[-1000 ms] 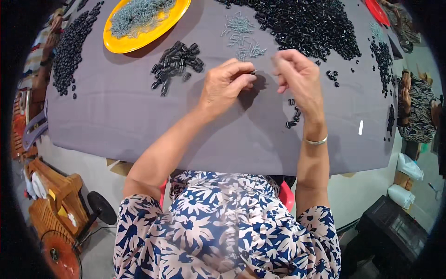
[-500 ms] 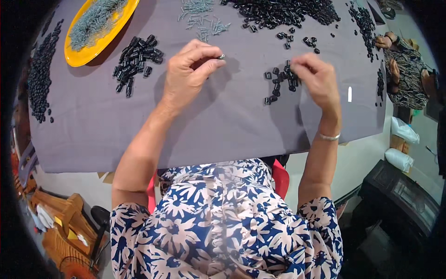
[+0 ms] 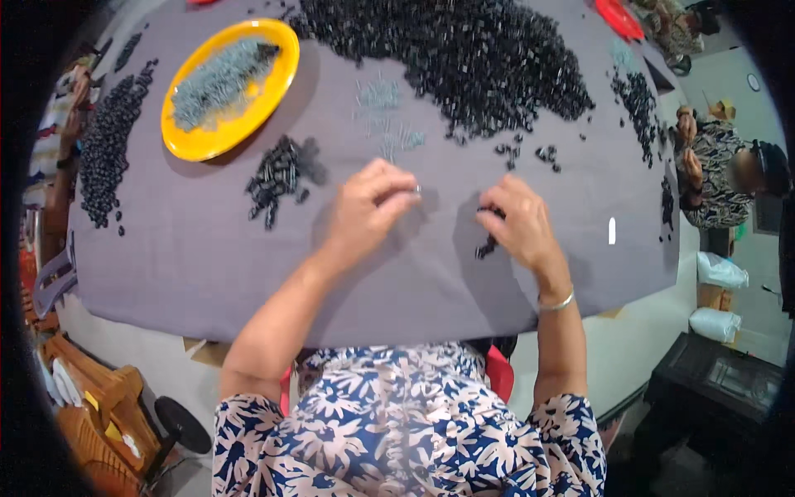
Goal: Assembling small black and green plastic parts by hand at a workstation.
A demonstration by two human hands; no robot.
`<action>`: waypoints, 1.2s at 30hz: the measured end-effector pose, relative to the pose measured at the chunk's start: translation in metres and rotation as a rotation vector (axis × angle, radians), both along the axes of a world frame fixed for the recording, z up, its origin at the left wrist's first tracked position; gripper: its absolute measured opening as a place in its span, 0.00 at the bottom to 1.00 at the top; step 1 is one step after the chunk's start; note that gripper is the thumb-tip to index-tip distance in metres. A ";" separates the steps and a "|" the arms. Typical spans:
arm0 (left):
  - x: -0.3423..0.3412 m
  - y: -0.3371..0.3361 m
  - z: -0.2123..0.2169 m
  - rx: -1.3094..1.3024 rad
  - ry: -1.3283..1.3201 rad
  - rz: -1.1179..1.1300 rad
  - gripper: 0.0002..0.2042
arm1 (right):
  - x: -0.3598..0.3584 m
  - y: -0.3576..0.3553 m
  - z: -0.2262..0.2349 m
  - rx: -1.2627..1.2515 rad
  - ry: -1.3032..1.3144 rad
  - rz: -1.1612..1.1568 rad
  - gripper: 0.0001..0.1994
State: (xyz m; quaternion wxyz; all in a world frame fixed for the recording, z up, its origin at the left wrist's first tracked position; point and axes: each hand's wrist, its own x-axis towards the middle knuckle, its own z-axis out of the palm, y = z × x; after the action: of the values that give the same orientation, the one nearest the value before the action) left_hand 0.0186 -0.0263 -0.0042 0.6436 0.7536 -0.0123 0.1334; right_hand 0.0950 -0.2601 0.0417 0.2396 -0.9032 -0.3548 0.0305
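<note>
My left hand (image 3: 373, 207) is closed in a pinch over the middle of the table, with a small silver-tipped metal piece (image 3: 417, 190) just showing at the fingertips. Slightly blurred, my right hand (image 3: 522, 222) bends over a small cluster of black plastic pieces (image 3: 484, 248) and covers most of it. Its thumb and fingers close around a small black piece (image 3: 494, 212). Beyond my left hand lie loose thin grey metal pins or screws (image 3: 381, 95). To its left is another small heap of black cylindrical pieces (image 3: 276, 178).
A yellow plate (image 3: 199, 149) of grey metal pieces stands at the far left. A large black heap (image 3: 497, 74) spreads across the back. Smaller dark rounded pieces (image 3: 112, 153) line the left side. Another person (image 3: 716, 166) sits beyond the right edge of the grey tablecloth (image 3: 389, 306).
The view has tilted, showing more of the table's far side. My right hand has moved from the cluster's right edge onto it. My left hand keeps its pinch.
</note>
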 end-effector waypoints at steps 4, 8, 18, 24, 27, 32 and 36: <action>-0.008 0.003 -0.003 -0.033 0.058 0.019 0.04 | -0.003 0.003 -0.010 0.053 -0.042 0.097 0.06; -0.004 0.001 0.000 -0.054 -0.017 0.009 0.05 | -0.010 0.003 -0.005 -0.023 -0.117 0.099 0.07; -0.003 0.003 -0.003 -0.044 0.020 0.011 0.06 | -0.011 -0.001 -0.008 -0.080 -0.151 0.078 0.10; -0.004 0.003 -0.002 -0.052 0.070 0.004 0.06 | -0.004 -0.001 -0.006 -0.030 -0.118 0.110 0.08; -0.002 0.003 -0.003 -0.037 -0.003 0.008 0.06 | -0.004 0.002 -0.010 0.120 -0.083 0.116 0.07; -0.003 0.004 -0.005 -0.060 0.061 -0.008 0.06 | -0.012 0.026 -0.002 0.333 0.293 -0.036 0.05; -0.002 0.003 -0.005 -0.017 0.020 0.004 0.06 | -0.002 0.055 0.005 0.495 0.238 0.036 0.04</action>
State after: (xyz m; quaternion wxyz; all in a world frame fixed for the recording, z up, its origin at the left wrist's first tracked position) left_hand 0.0164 -0.0232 -0.0093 0.6496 0.7496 -0.0032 0.1270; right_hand 0.0934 -0.2053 0.0467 0.4926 -0.8008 -0.3366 0.0532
